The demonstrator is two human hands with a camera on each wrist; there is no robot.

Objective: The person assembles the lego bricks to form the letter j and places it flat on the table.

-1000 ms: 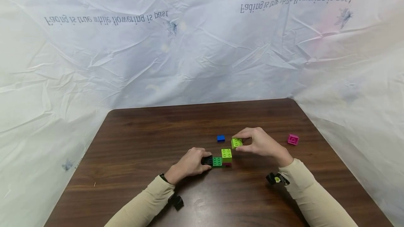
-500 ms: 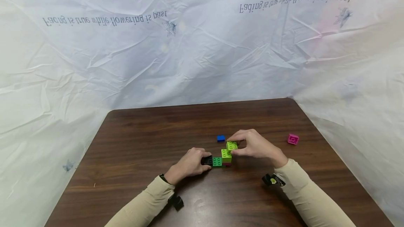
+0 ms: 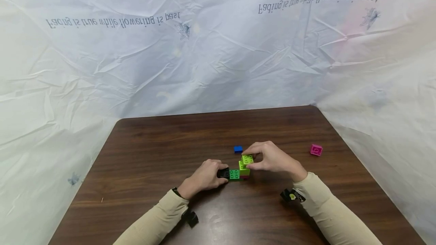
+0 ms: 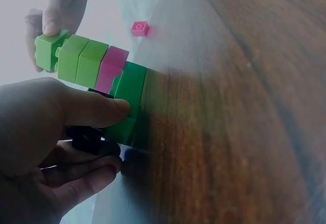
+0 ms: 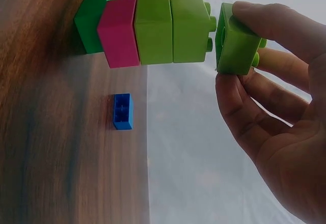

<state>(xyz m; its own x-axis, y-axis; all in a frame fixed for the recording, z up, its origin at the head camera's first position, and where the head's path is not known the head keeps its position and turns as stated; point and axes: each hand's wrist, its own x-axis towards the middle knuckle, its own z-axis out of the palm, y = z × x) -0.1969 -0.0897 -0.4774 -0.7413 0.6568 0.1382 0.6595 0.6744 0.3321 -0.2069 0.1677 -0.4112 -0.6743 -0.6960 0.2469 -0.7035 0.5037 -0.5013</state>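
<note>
The table [image 3: 163, 143] ends at a straight far edge with rounded corners, where the sheet [image 3: 218, 67] hangs behind it. The near edge lies outside the head view. The stack [image 5: 154, 29] stands right of the table's middle, well apart from the far and side edges. The widest room for movement is on the left side of the tabletop. Beyond the stack, the blue brick [image 3: 238, 149] lies near the right fingertips, apart from them. The pink brick [image 3: 316, 150] lies near the right edge, hollow side visible, well apart from the hands.

Stack order, from the table up: green base [image 3: 234, 174], magenta brick [image 5: 119, 33], two lower lime bricks [image 5: 189, 28]. The black brick [image 3: 223, 173] adjoins the green studs on the left.

Left hand [image 3: 204, 175]: grip narrow, fingers around the black brick; the thumb lies against the green base in the left wrist view.

Right hand [image 3: 276, 157]: thumb and fingers set to the width of the top brick [image 5: 237, 46], pinching it by opposite sides. The top brick is directly above the stack, slightly tilted. In the right wrist view, a narrow gap separates its hollow underside from the studs below.
</note>
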